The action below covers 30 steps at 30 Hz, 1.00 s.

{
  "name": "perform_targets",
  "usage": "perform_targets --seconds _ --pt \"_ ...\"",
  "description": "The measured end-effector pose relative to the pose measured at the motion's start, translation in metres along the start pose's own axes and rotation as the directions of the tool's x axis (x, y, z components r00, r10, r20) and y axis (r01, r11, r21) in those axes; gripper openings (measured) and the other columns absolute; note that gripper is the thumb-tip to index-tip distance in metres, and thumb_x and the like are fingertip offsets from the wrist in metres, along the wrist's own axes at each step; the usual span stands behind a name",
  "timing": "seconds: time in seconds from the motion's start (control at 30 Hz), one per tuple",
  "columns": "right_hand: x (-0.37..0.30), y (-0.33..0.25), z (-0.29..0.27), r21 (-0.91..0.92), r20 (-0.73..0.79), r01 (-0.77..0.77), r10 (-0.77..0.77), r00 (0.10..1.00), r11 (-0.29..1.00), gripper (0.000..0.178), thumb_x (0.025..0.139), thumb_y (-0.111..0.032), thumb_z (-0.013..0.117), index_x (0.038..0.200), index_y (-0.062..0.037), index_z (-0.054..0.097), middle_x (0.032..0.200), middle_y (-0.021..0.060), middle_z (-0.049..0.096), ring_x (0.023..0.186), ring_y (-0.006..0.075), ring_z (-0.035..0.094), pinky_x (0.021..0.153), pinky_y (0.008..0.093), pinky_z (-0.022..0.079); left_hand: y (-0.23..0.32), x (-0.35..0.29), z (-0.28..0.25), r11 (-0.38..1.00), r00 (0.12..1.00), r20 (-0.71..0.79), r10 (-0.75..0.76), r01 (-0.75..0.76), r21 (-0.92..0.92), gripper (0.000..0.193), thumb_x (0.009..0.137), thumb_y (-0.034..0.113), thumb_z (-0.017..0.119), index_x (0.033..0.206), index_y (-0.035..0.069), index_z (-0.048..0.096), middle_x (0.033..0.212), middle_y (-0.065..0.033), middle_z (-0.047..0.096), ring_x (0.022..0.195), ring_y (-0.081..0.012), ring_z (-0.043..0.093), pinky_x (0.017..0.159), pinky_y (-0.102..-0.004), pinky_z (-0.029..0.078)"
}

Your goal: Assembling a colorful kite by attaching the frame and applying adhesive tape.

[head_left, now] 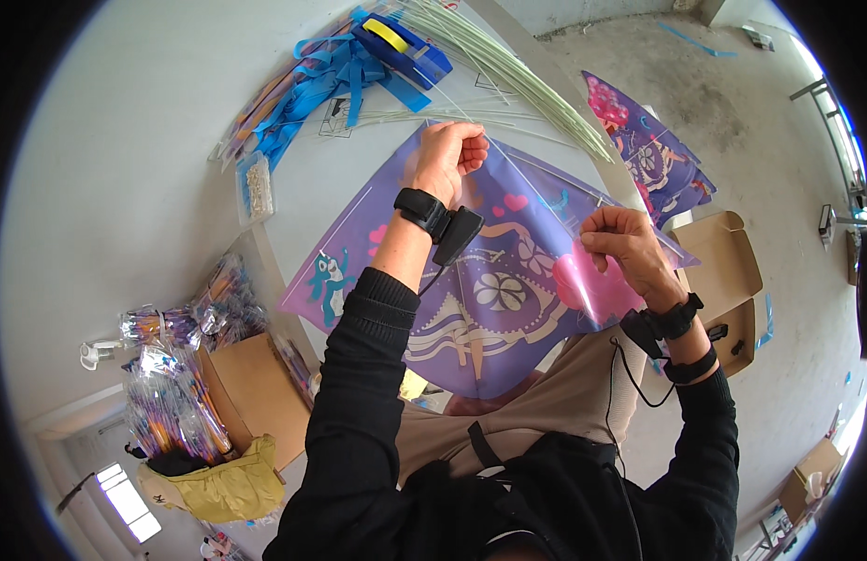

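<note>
Partly hidden kite (490, 299) under hands.

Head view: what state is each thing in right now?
Purple kite: spread flat on the table, both hands on it.
Left hand: pinching the kite's top edge.
Right hand: pinching a thin rod.
Cardboard box: open.
Blue tape dispenser: lying untouched.

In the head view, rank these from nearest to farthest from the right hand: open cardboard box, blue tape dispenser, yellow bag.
From the right hand:
1. Open cardboard box, just to its right.
2. Blue tape dispenser, far up-left on the table.
3. Yellow bag, lower left on the floor.
</note>
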State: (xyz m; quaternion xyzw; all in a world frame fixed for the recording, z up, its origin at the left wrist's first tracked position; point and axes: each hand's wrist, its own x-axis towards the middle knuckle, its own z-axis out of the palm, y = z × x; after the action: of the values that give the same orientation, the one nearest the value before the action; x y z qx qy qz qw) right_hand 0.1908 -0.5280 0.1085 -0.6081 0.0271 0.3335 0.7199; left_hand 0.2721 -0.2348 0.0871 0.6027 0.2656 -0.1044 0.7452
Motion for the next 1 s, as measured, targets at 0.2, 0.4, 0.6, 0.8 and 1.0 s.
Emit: perform_targets --seconds 0.2,0.4,0.6,0.8,1.0 --pt "0.0 -0.002 -0.002 -0.02 -0.009 -0.003 0.003 1.0 1.0 0.011 0.083 -0.003 0.071 0.09 0.0037 0.068 0.075 0.0047 0.064 0.059 0.0107 0.058 0.058 0.0242 0.047 0.002 0.003 0.001 1.0 1.0 0.012 -0.004 0.004 0.013 0.011 0.087 0.012 0.069 0.087 0.002 0.069 0.075 -0.0084 0.069 0.063 -0.0164 0.065 0.059 -0.0285 0.054" --pt "-0.001 -0.008 -0.006 -0.055 -0.032 0.021 -0.022 0.999 0.998 0.011 0.082 -0.004 0.07 0.09 0.0041 0.067 0.076 0.0052 0.064 0.06 0.0106 0.058 0.057 0.0246 0.048 -0.001 0.01 -0.006 0.999 1.0 0.019 -0.002 0.002 -0.036 0.01 0.087 0.013 0.07 0.087 0.002 0.069 0.076 -0.0077 0.069 0.064 -0.0171 0.065 0.06 -0.0302 0.054" --pt "-0.002 -0.019 -0.01 -0.097 -0.056 0.02 -0.026 0.998 0.995 0.011 0.083 -0.003 0.069 0.089 0.0044 0.066 0.077 0.005 0.063 0.06 0.0105 0.057 0.057 0.0245 0.047 0.008 0.049 -0.084 0.953 0.998 -0.037 -0.051 0.038 -0.301 0.008 0.092 0.012 0.069 0.09 0.004 0.066 0.079 -0.0071 0.068 0.07 -0.0193 0.065 0.065 -0.0341 0.054" --pt "-0.005 -0.037 -0.013 -0.135 -0.092 0.006 -0.018 0.996 0.991 0.008 0.086 -0.002 0.066 0.091 0.0037 0.064 0.076 0.0031 0.061 0.059 0.0082 0.053 0.056 0.0217 0.044 0.026 0.093 -0.152 0.878 0.962 -0.259 -0.084 -0.051 -0.476 0.013 0.096 0.011 0.064 0.102 0.0 0.062 0.096 -0.011 0.069 0.085 -0.0229 0.068 0.075 -0.0379 0.057" --pt "0.001 -0.039 -0.021 -0.163 -0.117 -0.01 -0.009 0.993 0.987 0.009 0.084 -0.002 0.067 0.09 0.0041 0.065 0.074 0.0032 0.061 0.057 0.0084 0.054 0.055 0.0216 0.044 0.019 0.099 -0.15 0.989 0.893 -0.451 0.009 -0.075 -0.129 0.013 0.09 0.006 0.064 0.098 -0.004 0.061 0.084 -0.0153 0.07 0.066 -0.0222 0.067 0.058 -0.0318 0.055"
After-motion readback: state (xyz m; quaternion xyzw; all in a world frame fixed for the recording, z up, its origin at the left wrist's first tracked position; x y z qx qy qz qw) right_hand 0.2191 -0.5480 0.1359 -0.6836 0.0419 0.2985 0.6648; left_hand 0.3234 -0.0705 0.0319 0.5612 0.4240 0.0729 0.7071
